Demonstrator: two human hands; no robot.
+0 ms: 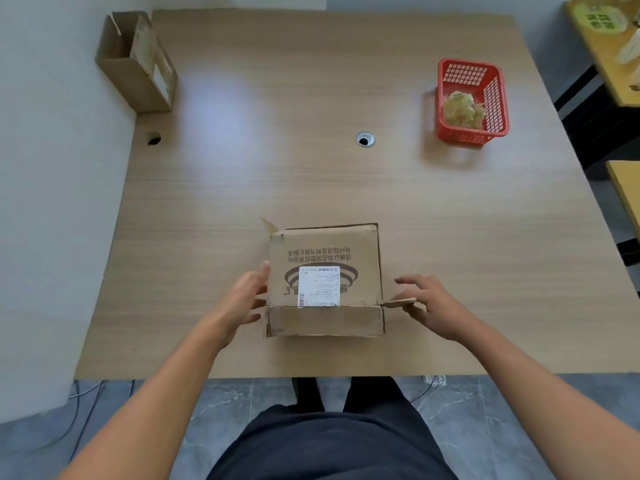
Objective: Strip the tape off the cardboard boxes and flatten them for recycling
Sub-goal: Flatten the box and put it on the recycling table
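Left hand (247, 299), fingers loose, touches the left wall of the cardboard box (325, 252). The box sits on the table (311, 168) between both hands. Right hand (431, 304), fingers spread, is just beside the box's jutting side flap (398, 302).

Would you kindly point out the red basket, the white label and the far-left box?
red basket (460, 136), head view, on its near wall.
white label (318, 285), head view, on its middle.
far-left box (138, 84), head view, on its side wall.
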